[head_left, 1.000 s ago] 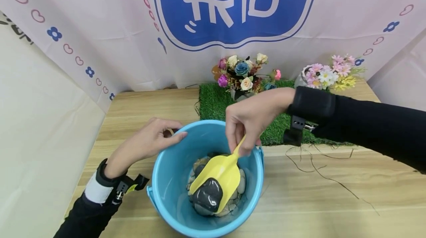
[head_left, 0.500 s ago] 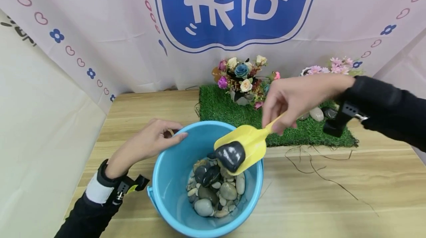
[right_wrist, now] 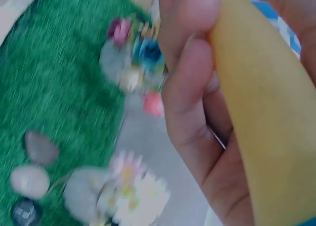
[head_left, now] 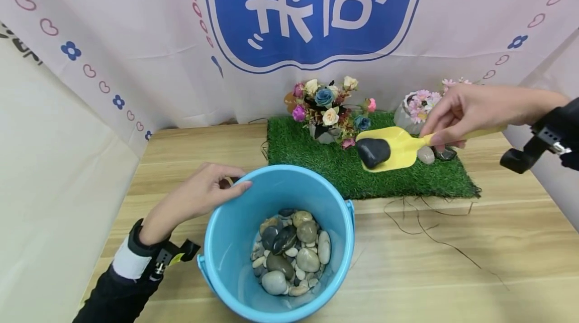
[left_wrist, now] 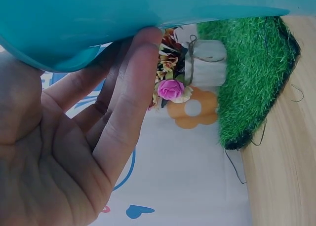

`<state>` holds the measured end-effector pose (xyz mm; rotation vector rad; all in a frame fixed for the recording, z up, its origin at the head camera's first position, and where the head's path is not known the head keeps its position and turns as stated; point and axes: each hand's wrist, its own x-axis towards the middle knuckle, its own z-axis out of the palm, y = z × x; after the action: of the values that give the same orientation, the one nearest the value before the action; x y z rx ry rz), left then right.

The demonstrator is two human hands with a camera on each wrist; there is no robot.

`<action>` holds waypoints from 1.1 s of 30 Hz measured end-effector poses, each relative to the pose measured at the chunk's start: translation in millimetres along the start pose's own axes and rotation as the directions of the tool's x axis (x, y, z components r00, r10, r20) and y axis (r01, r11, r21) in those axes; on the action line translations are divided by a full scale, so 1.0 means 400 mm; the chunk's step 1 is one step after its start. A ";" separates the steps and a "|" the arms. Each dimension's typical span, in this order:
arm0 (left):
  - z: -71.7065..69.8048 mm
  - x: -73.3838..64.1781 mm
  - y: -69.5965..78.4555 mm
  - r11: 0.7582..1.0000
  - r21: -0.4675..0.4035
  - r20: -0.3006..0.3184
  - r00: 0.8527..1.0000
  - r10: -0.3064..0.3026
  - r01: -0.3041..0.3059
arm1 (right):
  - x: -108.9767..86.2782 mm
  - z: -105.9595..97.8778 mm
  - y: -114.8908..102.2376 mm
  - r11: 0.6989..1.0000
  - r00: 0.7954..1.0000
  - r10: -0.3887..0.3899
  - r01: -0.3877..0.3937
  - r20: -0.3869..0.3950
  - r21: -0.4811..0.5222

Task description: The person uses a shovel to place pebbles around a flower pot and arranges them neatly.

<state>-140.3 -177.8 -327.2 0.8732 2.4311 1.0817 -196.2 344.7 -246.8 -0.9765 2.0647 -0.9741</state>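
My left hand (head_left: 208, 192) grips the rim of a blue bucket (head_left: 212, 247), thumb over the edge and fingers along the outer wall. Several smooth river stones (head_left: 307, 260) and smaller pebbles lie on the bucket's floor. My right hand (head_left: 470, 114) holds a yellow toy shovel (head_left: 404, 149) by its handle, up over the grass mat at the right. On the shovel's blade rests one dark stone (head_left: 373, 152). In the right wrist view the yellow handle (right_wrist: 266, 107) runs between thumb and fingers.
A strip of artificial grass (head_left: 289, 162) lies at the back of the wooden table (head_left: 452, 273). Two pots of artificial flowers (head_left: 327, 112) stand at its far side. A pale stone (head_left: 425, 155) and a dark stone sit on its right part. Behind hangs a printed cloth (head_left: 158, 36).
My right hand has lifted the shovel with the dark stone out of the bucket and carried it right, over the grass. The left hand keeps its grip on the rim.
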 end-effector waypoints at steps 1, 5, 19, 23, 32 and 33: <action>0.001 -0.001 -0.001 1.000 -0.002 0.000 1.000 0.000 0.000 | -0.014 -0.004 0.015 1.000 1.000 0.021 -0.021 -0.020 -0.018; 0.001 -0.001 -0.001 1.000 0.000 0.000 1.000 0.007 -0.007 | -0.065 -0.020 0.075 0.996 0.994 0.080 -0.083 -0.077 -0.031; 0.001 0.001 -0.001 1.000 0.004 0.006 1.000 0.001 -0.001 | -0.148 0.014 0.266 0.982 0.971 0.183 -0.174 -0.151 0.071; 0.002 0.001 -0.002 1.000 0.008 0.007 1.000 0.009 -0.009 | -0.145 0.027 0.304 0.987 0.976 0.153 -0.143 -0.158 0.074; 0.002 0.001 -0.004 1.000 -0.003 0.010 1.000 0.008 -0.008 | -0.138 0.032 0.370 0.983 0.965 0.183 -0.175 -0.190 0.062; 0.002 0.001 -0.004 1.000 -0.003 0.010 1.000 0.007 -0.007 | -0.137 0.032 0.375 0.981 0.962 0.191 -0.183 -0.194 0.060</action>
<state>-140.9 -177.8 -329.0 0.8855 2.4194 1.0803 -209.8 452.8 -364.3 -0.6702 2.2445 -1.0444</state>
